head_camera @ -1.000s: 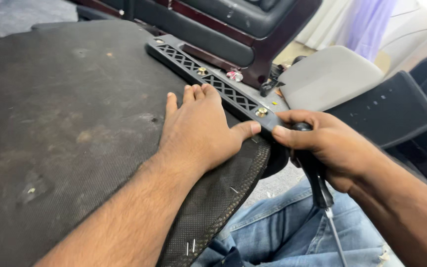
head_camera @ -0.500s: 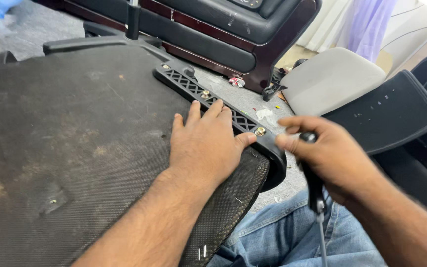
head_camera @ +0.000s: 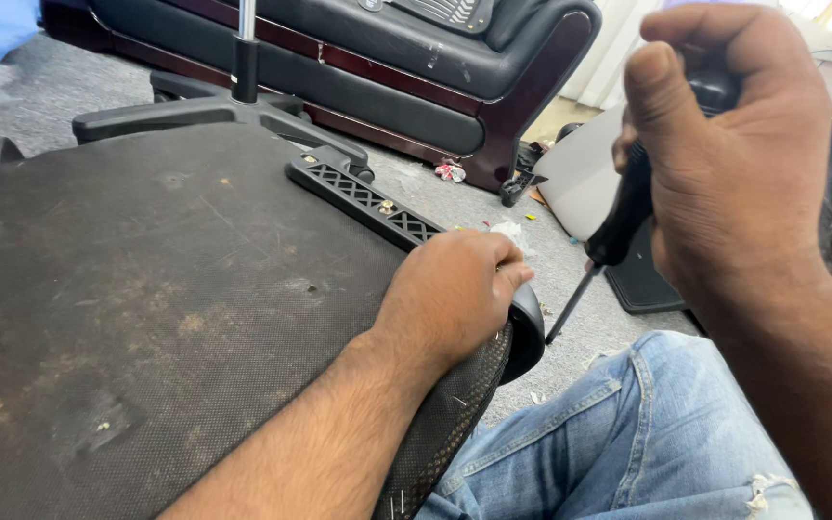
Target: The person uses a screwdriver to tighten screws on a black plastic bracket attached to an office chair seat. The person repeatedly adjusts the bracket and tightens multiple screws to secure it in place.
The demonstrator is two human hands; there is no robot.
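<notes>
Seat underside (head_camera: pixel 146 289) open leftward; lattice bracket (head_camera: pixel 363 197) and chair base (head_camera: pixel 214 106) block far edge.

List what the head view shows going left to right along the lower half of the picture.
Dusty black fabric chair underside → left hand on its edge → screwdriver shaft → blue jeans knee → right forearm.

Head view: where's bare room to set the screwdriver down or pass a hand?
Free: the wide fabric underside of the seat, left of the black lattice bracket; also the grey floor between bracket and sofa, though littered with scraps. Crowded: the seat's near corner, where the left hand rests, with the right hand gripping the screwdriver beside.
</notes>
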